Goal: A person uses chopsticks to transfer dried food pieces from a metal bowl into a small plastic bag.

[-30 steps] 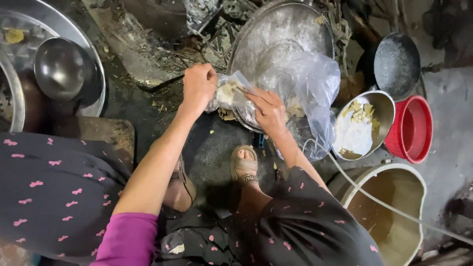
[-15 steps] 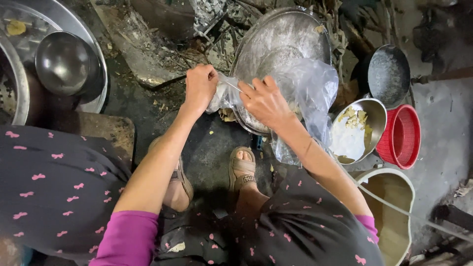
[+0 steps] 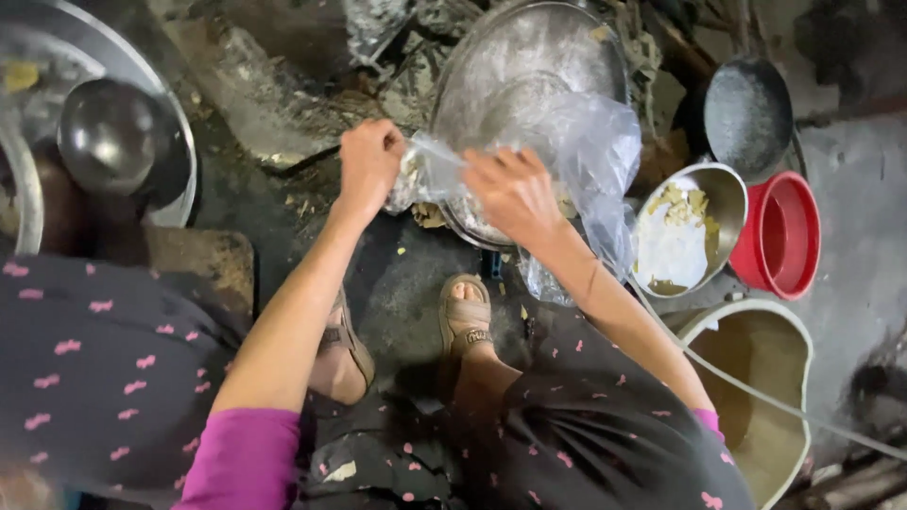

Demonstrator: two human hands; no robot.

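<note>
My left hand (image 3: pixel 368 165) is closed on one edge of a clear plastic bag (image 3: pixel 590 156). My right hand (image 3: pixel 515 194) grips the bag's other side, its fingers pinching the film. The bag hangs over a large round metal platter (image 3: pixel 529 66) on the dark ground. Some pale food bits show inside the bag near my left hand. Both my sandalled feet are below the hands.
A steel bowl (image 3: pixel 718 203) with pale food bits stands right of the platter, next to a red plastic tub (image 3: pixel 779 231). A dark pan (image 3: pixel 746 113) is behind them, a cream bucket (image 3: pixel 756 387) with a thin hose at lower right. A metal bowl (image 3: pixel 113 137) sits in a big tray at left.
My hands stay on the bag and have pulled slightly apart, stretching its edge. The view has shifted a little.
</note>
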